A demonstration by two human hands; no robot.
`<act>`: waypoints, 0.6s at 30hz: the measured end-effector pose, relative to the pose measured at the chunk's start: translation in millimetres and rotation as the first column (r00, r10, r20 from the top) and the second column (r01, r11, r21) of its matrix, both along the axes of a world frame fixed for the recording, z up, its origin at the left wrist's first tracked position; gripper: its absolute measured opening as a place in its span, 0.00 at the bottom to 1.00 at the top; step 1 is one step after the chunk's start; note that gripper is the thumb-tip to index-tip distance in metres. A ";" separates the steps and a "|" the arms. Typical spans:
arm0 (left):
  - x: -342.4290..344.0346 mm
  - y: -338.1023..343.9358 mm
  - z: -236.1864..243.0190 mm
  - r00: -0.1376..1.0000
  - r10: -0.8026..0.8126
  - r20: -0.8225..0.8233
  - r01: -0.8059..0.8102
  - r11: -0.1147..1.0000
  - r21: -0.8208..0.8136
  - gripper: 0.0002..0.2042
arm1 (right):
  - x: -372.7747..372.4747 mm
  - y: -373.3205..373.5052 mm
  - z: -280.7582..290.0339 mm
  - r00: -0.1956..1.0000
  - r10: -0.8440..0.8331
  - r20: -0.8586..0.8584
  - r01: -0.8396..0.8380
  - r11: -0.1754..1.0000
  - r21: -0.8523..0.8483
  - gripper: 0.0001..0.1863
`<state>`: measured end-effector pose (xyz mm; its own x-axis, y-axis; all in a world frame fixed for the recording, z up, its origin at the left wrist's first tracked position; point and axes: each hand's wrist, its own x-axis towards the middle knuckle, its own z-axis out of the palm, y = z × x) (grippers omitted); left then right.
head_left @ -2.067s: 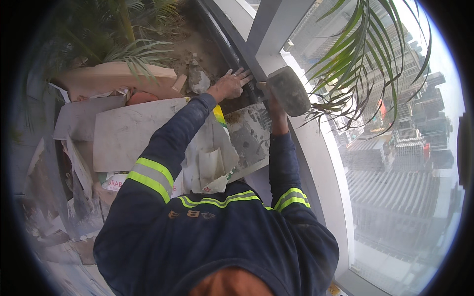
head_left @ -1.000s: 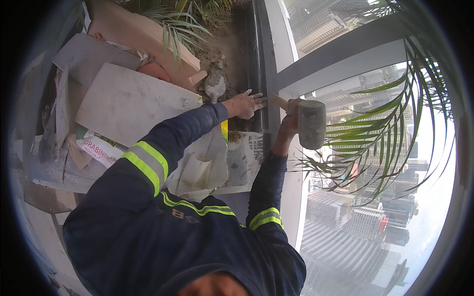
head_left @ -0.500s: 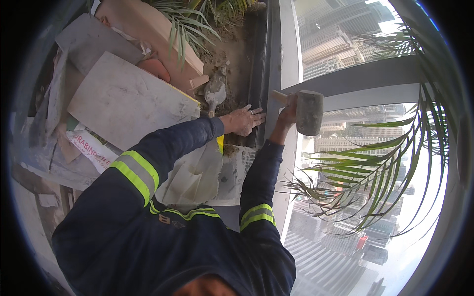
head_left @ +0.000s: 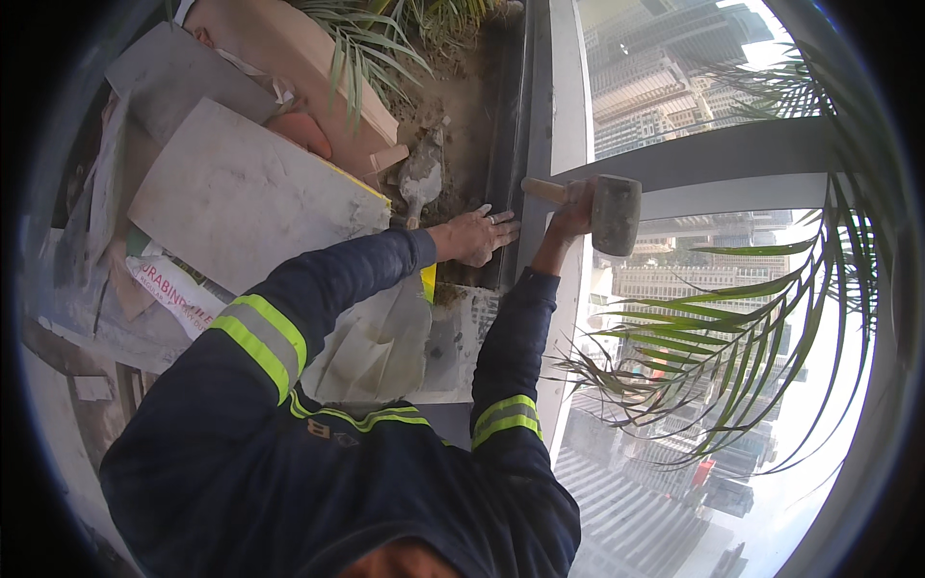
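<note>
My right hand is wrapped round the wooden handle of a rubber mallet. The mallet's grey, worn head is raised beside the window, and the handle end points left. My left hand, dusty and wearing a ring, lies with fingers stretched out against a long dark strip set along the wall base. Just left of those fingers, a mortar-caked trowel rests on the soil with its handle toward my left wrist.
Flat grey boards and brown cardboard are piled at the left, with a printed paper bag beneath. Palm fronds hang over the soil at the top. At the right, a window frame and more fronds stand before high-rise buildings.
The mallet has shifted slightly to the right with my right hand, and its handle has tilted nearer to level. My left hand stays in place on the dark strip.
</note>
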<state>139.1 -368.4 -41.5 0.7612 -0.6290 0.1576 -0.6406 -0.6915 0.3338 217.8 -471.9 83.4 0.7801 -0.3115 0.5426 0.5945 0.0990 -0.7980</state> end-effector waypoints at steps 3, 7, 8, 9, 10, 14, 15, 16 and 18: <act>-2.2 -0.4 -1.8 1.000 0.015 -0.001 -0.015 0.998 -0.067 0.35 | 1.7 -0.9 3.2 0.994 -0.083 0.075 0.088 0.995 -0.054 0.12; -3.1 2.1 -5.4 1.000 0.022 0.007 -0.022 0.998 -0.062 0.35 | 7.0 -10.8 -13.7 0.985 0.012 0.174 0.005 0.996 -0.094 0.07; -4.4 3.2 -6.3 1.000 0.016 0.010 -0.016 0.998 -0.058 0.34 | 7.5 -13.0 -21.1 0.986 0.012 0.168 0.004 0.995 -0.096 0.06; 0.7 2.6 -2.2 0.999 0.010 0.033 -0.009 0.998 -0.058 0.34 | 15.0 -15.2 -27.3 0.989 -0.044 0.145 0.058 0.993 -0.098 0.05; 3.9 0.6 1.9 0.999 -0.003 0.046 0.005 0.999 -0.049 0.34 | 19.2 -22.6 -31.8 0.988 -0.085 0.128 0.098 0.990 -0.102 0.05; -1.5 -1.2 1.8 1.000 0.001 0.001 -0.001 0.999 -0.042 0.33 | 33.6 -18.6 -28.1 0.994 -0.098 0.036 0.101 0.993 -0.062 0.06; -3.0 -1.6 0.7 1.000 0.008 -0.029 -0.009 0.999 -0.051 0.33 | 31.2 -20.6 -24.1 0.997 -0.066 -0.026 0.065 0.998 -0.026 0.07; -0.1 -0.2 0.4 1.000 0.009 -0.023 -0.010 0.999 -0.032 0.33 | 29.1 -18.5 -22.7 0.999 -0.045 -0.015 0.044 0.998 -0.035 0.08; -0.3 1.8 3.7 1.000 -0.005 -0.019 0.005 1.000 0.006 0.33 | 14.2 -3.3 -16.7 0.997 -0.013 0.073 0.020 0.995 -0.100 0.10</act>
